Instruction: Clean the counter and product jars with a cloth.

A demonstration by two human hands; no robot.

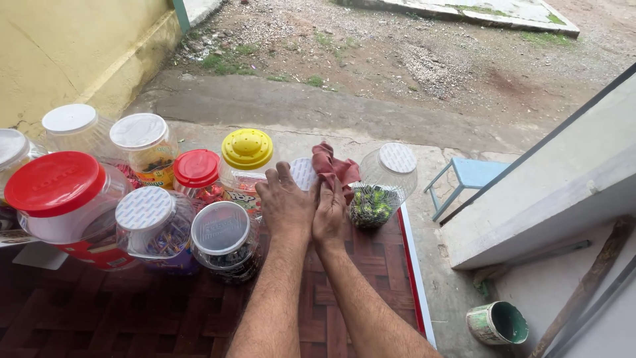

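My left hand [285,202] wraps around a clear jar whose white lid [303,172] peeks out beyond my fingers. My right hand [330,211] presses a dull red cloth [334,167] against the same jar's right side. Right of the cloth stands a clear jar with a white lid [396,159], holding dark green wrapped sweets [370,207]. Left of my hands sit a yellow-lidded jar [247,149] and a clear-lidded jar of dark sweets [221,229].
Several more sweet jars crowd the left of the brown woven-pattern table [165,318], among them a big red-lidded one [54,184]. Beyond the table's right edge are a small blue stool [467,176], a green-stained paint tin [497,323] and a grey concrete ledge [563,179].
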